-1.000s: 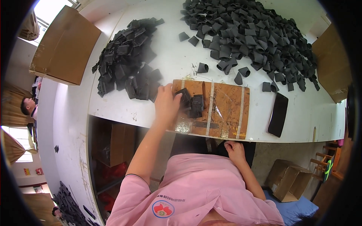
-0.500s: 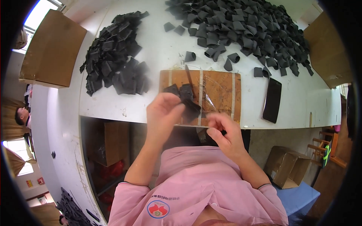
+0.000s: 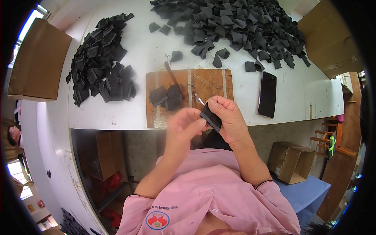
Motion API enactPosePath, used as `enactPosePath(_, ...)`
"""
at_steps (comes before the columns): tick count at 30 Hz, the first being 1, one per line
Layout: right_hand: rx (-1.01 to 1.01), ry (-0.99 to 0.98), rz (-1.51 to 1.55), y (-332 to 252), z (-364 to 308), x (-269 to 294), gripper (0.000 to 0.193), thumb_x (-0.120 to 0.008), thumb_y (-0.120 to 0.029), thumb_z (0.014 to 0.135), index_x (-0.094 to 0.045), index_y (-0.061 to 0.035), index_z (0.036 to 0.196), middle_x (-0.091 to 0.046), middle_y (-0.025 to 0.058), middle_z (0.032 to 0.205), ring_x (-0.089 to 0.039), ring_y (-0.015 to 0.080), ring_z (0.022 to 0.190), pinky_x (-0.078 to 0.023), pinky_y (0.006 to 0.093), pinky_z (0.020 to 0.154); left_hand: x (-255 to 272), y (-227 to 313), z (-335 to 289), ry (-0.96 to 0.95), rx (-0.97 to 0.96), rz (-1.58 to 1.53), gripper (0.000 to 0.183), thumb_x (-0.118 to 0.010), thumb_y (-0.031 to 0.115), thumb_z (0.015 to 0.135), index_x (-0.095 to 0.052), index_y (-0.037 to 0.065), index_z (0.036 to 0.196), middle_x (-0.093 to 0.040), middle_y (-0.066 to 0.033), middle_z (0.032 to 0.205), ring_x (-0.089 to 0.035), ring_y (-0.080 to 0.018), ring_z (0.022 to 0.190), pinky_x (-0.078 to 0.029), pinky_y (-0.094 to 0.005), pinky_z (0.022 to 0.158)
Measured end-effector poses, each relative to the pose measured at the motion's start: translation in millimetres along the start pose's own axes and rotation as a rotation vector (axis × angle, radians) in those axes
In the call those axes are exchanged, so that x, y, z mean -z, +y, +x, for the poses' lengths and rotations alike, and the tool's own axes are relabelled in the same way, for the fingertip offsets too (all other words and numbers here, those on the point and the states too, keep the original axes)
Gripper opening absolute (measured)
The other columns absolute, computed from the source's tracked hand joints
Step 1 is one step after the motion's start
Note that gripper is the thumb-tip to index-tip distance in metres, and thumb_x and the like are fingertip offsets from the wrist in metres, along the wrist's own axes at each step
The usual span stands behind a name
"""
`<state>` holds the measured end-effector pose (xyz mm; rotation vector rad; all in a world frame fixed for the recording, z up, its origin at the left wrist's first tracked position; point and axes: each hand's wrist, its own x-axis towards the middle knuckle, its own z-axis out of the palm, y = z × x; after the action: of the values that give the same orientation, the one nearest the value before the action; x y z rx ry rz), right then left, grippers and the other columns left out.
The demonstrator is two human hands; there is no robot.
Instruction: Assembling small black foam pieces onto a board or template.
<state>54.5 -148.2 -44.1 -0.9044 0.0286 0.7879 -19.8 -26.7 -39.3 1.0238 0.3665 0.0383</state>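
Note:
Between my two hands is a small black fabric piece (image 3: 211, 116), held tilted over the near edge of a brown board (image 3: 211, 84). My right hand (image 3: 231, 119) grips its upper right side between thumb and fingers. At its lower left edge, my left hand (image 3: 184, 127) pinches with thumb and fingertips. More flat black pieces (image 3: 158, 96) lie on the left part of the board. Beside them rests a thin, dark, blade-like strip (image 3: 174, 79), reaching past the board's far edge.
On the white table (image 3: 135, 43), a heap of flat black pieces (image 3: 100, 58) lies left and a larger pile of black fabric loops (image 3: 239, 27) at the back. A phone (image 3: 267, 94) lies right of the board. Cardboard boxes (image 3: 39, 58) flank the table; another box (image 3: 291, 162) stands below right.
My left hand has brought a black piece off the board toward my right hand, which was apart and now grips it too. The whole view has shifted somewhat.

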Motion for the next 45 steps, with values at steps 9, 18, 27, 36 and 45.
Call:
enactPosePath(9, 0.766, 0.279, -1.199, 14.2, 0.0, -6.7, 0.022, -0.064, -0.018, 0.076, -0.056, -0.0011, 0.087, -0.053, 0.0090, 0.078, -0.054, 0.0187, 0.061, -0.043, 0.0260, 0.050, 4.5, -5.5, -0.5, 0.183, -0.200, 0.309, 0.008, -0.061, 0.004, 0.079, -0.056, -0.001, 0.082, -0.058, -0.0023, 0.071, -0.052, -0.0046, 0.063, -0.039, -0.0158, 0.056)
enactPosePath(18, 1.095, 0.026, -1.445, 11.9, 17.4, -30.5, 0.016, -0.061, 0.001, 0.065, -0.056, -0.0007, 0.080, -0.050, 0.0091, 0.074, -0.052, 0.0237, 0.062, -0.044, 0.0316, 0.051, 5.4, -0.3, 11.2, 0.544, -0.914, 1.018, 0.002, -0.060, -0.003, 0.075, -0.058, -0.002, 0.075, -0.058, -0.0034, 0.064, -0.050, -0.0041, 0.049, -0.041, -0.0178, 0.046)
enactPosePath(27, 0.142, -0.108, -0.122, -3.4, 19.8, -31.6, 0.011, -0.059, -0.005, 0.076, -0.061, 0.0010, 0.085, -0.055, -0.0001, 0.073, -0.047, 0.0056, 0.060, -0.037, 0.0189, 0.052, -0.9, 47.4, 0.7, 0.080, -0.108, -0.235, 0.014, -0.052, -0.005, 0.077, -0.053, -0.003, 0.091, -0.055, -0.0035, 0.071, -0.040, -0.0026, 0.045, -0.029, -0.0167, 0.039)
enactPosePath(36, 0.118, -0.271, -0.358, -52.7, 21.3, -63.2, 0.019, -0.051, -0.020, 0.088, -0.054, -0.0036, 0.079, -0.050, -0.0020, 0.073, -0.046, 0.0043, 0.066, -0.038, 0.0180, 0.058, -5.7, 70.2, 24.7, 0.306, -0.366, 0.050, 0.014, -0.047, -0.005, 0.080, -0.051, -0.006, 0.093, -0.055, -0.0070, 0.066, -0.041, -0.0042, 0.037, -0.028, -0.0186, 0.032)
enactPosePath(45, 0.025, -0.475, -0.313, -48.9, 58.1, -53.5, 0.022, -0.051, -0.024, 0.088, -0.052, -0.0061, 0.075, -0.040, -0.0068, 0.060, -0.030, 0.0025, 0.050, -0.025, 0.0169, 0.044, 22.8, 69.8, 32.7, -0.252, 0.035, -0.896, 0.021, -0.043, -0.002, 0.083, -0.047, -0.006, 0.102, -0.058, -0.0106, 0.079, -0.033, -0.0051, 0.031, -0.024, -0.0199, 0.031)
